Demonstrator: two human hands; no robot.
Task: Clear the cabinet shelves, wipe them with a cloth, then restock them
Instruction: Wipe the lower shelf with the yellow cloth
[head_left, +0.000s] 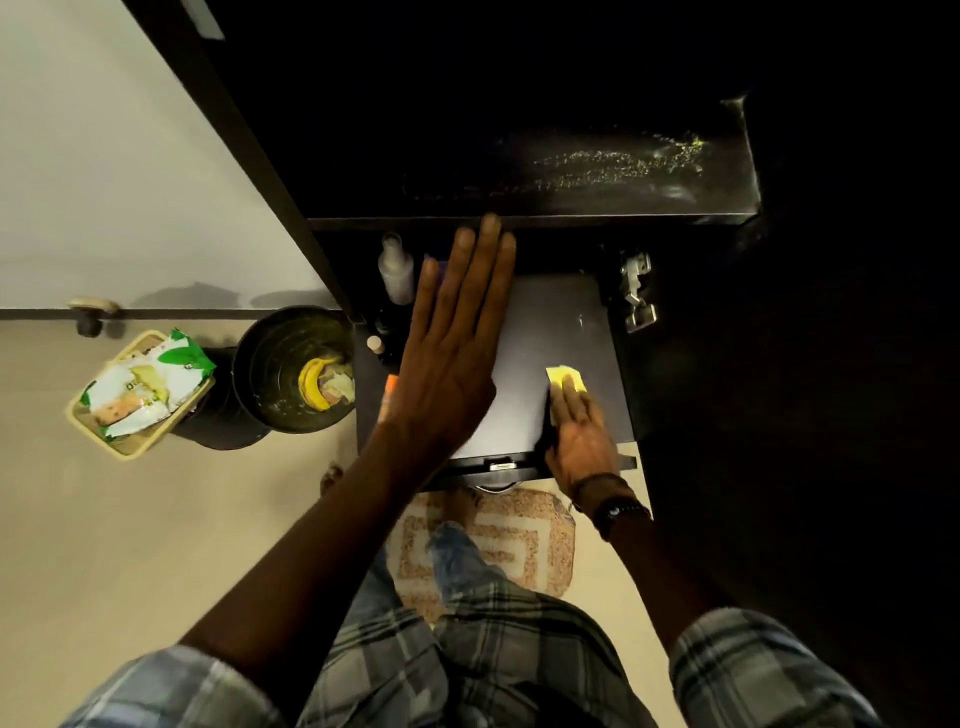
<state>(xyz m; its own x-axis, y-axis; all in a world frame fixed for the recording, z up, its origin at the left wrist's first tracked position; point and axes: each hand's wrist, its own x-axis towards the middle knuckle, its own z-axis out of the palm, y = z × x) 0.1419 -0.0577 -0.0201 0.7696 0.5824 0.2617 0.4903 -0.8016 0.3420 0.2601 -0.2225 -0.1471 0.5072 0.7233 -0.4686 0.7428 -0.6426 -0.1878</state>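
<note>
Head view: the yellow cloth (563, 376) is pressed flat on the lower shelf (545, 322) under the straight fingers of the right hand (582, 441); it is not gripped. The left hand (452, 364) is held open and flat with nothing in it. Its fingertips are up by the front edge of the upper shelf (571, 171), but it cannot be told if the edge is touched. Pale streaks are seen on that upper shelf, so it has likely been wiped. Just left of the left hand, a white bottle (397, 270) and a small bottle (375, 344) are seen on the lower shelf, so the clearing looks only partly done. Far to the left of both hands, a basket (130, 452) of packets is seen beside a bin (260, 353). Restocking does not seem to be started yet.
</note>
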